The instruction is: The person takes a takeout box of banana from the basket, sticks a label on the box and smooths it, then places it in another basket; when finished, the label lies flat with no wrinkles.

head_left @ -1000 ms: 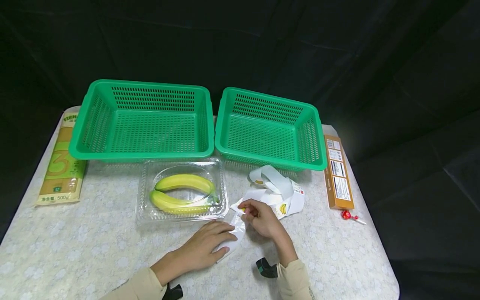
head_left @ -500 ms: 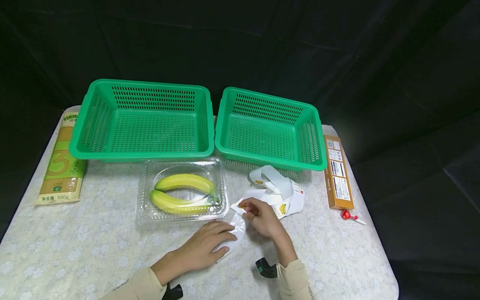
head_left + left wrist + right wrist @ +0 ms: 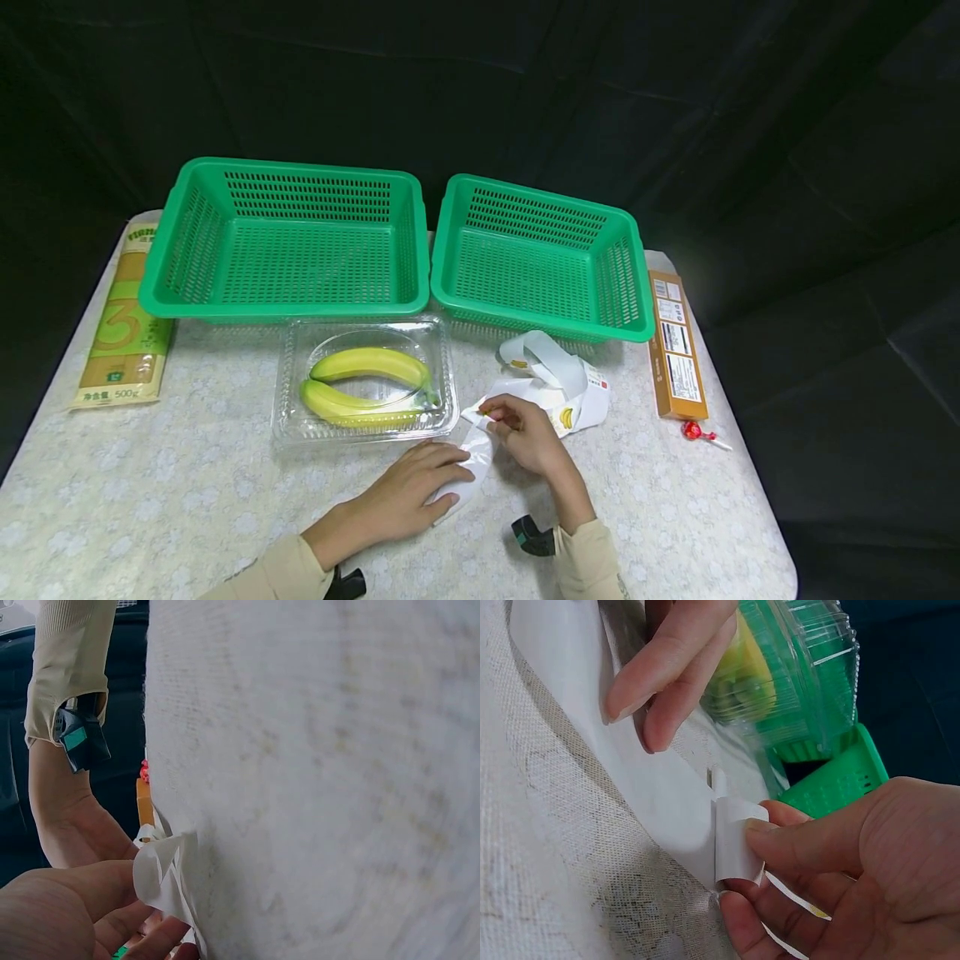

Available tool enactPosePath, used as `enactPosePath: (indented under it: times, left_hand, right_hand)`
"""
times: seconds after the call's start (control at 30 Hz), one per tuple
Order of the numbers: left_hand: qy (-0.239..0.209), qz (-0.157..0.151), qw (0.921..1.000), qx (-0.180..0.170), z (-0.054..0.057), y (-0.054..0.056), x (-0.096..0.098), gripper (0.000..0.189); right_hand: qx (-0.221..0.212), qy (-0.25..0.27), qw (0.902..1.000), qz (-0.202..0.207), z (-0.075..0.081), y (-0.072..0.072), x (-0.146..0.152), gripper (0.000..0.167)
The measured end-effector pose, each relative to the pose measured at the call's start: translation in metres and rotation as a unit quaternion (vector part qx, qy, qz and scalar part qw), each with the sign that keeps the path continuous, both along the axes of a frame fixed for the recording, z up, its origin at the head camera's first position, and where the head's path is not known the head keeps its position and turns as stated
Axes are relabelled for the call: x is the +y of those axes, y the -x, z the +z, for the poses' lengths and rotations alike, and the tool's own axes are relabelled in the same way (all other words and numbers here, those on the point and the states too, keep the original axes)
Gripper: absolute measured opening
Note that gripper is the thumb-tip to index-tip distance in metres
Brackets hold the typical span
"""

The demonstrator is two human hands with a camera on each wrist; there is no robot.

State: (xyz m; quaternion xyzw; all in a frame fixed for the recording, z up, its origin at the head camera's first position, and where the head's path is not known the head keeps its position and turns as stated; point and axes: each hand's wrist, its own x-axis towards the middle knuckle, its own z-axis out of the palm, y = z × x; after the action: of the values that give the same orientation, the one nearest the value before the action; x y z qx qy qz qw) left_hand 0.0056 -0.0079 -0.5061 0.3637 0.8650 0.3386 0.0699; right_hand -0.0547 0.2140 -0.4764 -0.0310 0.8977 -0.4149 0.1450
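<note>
My left hand [image 3: 408, 493] rests on a white paper strip [image 3: 480, 462], its fingertips pressing the strip near the tabletop. In the left wrist view, a loop of the strip [image 3: 161, 874] shows beside the left thumb. My right hand [image 3: 531, 437] pinches a folded part of the strip between thumb and fingers. From the right wrist view, that fold [image 3: 739, 838] curls up under the right thumb. Beyond the right hand lies a looped band of sticker backing [image 3: 555, 367] with printed banana stickers [image 3: 566, 417]. Part of the strip is hidden by both hands.
Two bananas [image 3: 367, 362] lie in a clear plastic clamshell box [image 3: 288, 417]. Behind it stand two green baskets, a left basket [image 3: 300, 312] and a right basket [image 3: 525, 315]. A noodle pack [image 3: 123, 333] lies left; an orange box [image 3: 678, 358] and red lollipop [image 3: 692, 430] lie right.
The right fingertips have shifted very slightly to the right with the folded strip. The left hand and the other things have stayed in place.
</note>
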Motion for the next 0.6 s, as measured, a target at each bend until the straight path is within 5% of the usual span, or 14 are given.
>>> enactPosePath:
  times: [0.6]
  left_hand:
    - [0.004, 0.003, 1.0, -0.002, -0.0002, 0.0001, -0.0002, 0.029]
  right_hand:
    - [0.015, 0.012, 0.999, -0.041, 0.0079, 0.005, 0.0041, 0.02]
